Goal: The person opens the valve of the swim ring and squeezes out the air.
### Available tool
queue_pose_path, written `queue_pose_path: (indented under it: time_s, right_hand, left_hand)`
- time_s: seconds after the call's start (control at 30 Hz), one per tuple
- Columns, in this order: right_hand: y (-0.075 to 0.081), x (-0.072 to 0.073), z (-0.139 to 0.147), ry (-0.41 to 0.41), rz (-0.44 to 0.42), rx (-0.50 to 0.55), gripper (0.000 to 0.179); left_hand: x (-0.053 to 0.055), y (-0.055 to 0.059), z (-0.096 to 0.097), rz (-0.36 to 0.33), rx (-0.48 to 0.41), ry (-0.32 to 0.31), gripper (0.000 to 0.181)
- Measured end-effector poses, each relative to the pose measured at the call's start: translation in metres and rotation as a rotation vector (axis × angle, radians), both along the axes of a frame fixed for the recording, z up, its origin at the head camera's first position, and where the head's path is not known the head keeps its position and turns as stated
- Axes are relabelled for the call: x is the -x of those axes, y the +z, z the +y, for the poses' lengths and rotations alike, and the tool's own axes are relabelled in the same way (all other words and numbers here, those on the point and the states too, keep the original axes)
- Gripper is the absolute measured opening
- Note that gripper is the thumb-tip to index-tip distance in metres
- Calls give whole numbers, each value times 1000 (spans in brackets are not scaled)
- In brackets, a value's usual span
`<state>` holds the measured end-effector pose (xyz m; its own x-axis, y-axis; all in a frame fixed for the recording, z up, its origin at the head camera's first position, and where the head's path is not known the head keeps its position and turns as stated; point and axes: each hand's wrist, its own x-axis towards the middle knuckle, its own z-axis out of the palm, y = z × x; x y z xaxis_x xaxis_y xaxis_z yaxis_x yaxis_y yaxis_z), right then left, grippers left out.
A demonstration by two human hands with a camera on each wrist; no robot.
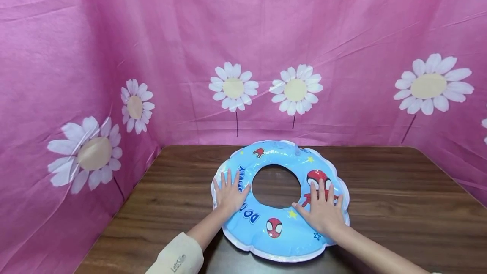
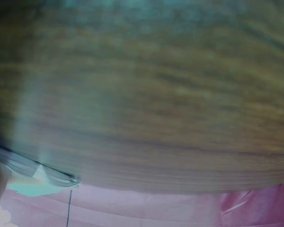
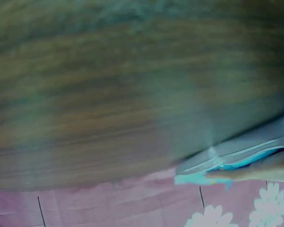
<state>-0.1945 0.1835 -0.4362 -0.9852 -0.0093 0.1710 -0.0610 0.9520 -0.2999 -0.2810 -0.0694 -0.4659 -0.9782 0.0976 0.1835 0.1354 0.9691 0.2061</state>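
Note:
A blue inflated swim ring (image 1: 262, 240) with a pale scalloped edge lies flat on the wooden table. Red masked spider faces, yellow stars and dark blue letters are printed on it. My left hand (image 1: 230, 195) rests with spread, straight fingers on the ring's left side, over the lettering. On the right side, my right hand (image 1: 325, 212) lies flat with fingers spread, partly covering a red spider figure. A clear valve (image 1: 297, 150) shows at the ring's far edge. In the right wrist view, part of the ring (image 3: 199, 178) and some fingers (image 3: 255, 174) appear at the lower right.
The brown wood-grain table (image 1: 384, 189) extends to both sides of the ring and shows through its hole. Pink cloth (image 1: 266, 20) printed with white daisies hangs behind the table and along its sides.

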Motion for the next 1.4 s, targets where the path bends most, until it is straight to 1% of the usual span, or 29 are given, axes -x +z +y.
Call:
queue_pose_path:
  time_s: [0.1, 0.17, 0.3, 0.4, 0.47, 0.5, 0.6, 0.67, 0.7, 0.73, 0.77, 0.87, 0.93, 0.97, 1.0, 1.07, 1.13, 1.2, 1.23, 1.3, 1.4]
  right_hand:
    - [-9, 2, -1, 11, -36, 0, 96]
    - [-14, 3, -1, 16, -45, 1, 96]
    - [-18, 5, 0, 20, -27, -6, 95]
    - [-19, 7, 3, 28, -7, -4, 94]
    - [-19, 8, 6, 34, 8, -6, 93]
    - [-19, 8, 8, 38, 16, -7, 93]
    - [-19, 11, 15, 57, 22, -1, 92]
    - [-18, 13, 19, 79, 22, -2, 92]
    - [-17, 14, 21, 93, 22, -3, 92]
    - [-17, 15, 23, 109, 19, -3, 91]
    - [-16, 16, 25, 127, 18, -7, 91]
    - [-15, 20, 31, 192, 24, -20, 88]
    - [-13, 22, 35, 234, 28, -40, 87]
    - [-12, 22, 36, 254, 40, -59, 86]
    - [-9, 23, 36, 267, 57, -73, 85]
    - [-1, 22, 32, 266, 99, -78, 80]
    - [6, 19, 24, 242, 143, -72, 75]
    - [10, 15, 14, 218, 173, -41, 72]
    - [10, 13, 9, 209, 177, -26, 73]
    - [4, 10, 2, 204, 159, -18, 76]
    - [-12, 7, -4, 205, 125, -31, 82]
  left_hand:
    - [0, -1, 0, 0, 8, 1, 70]
    - [-1, -2, 0, 4, 12, 5, 70]
    - [-2, -3, 0, 10, -3, 3, 70]
    - [-3, 0, 0, -2, -27, -7, 70]
    - [-4, 5, -1, -29, -69, -22, 69]
    - [-5, 8, -1, -47, -104, -30, 69]
    - [-9, 21, -5, -124, -256, -49, 67]
    - [-13, 29, -8, -164, -355, -44, 66]
    - [-15, 33, -10, -172, -390, -38, 65]
    - [-18, 36, -11, -167, -402, -34, 65]
    - [-20, 38, -13, -147, -390, -37, 65]
    - [-24, 41, -15, -37, -321, -69, 65]
    - [-21, 42, -16, 30, -269, -97, 67]
    - [-18, 43, -17, 50, -250, -110, 68]
    - [-13, 44, -17, 58, -241, -120, 69]
    - [-1, 44, -18, 68, -227, -133, 71]
    - [11, 44, -17, 82, -199, -149, 72]
    - [22, 42, -16, 99, -161, -176, 73]
    - [26, 39, -15, 101, -144, -189, 74]
    - [31, 32, -13, 85, -79, -216, 75]
    - [32, 18, -11, 47, 0, -231, 77]
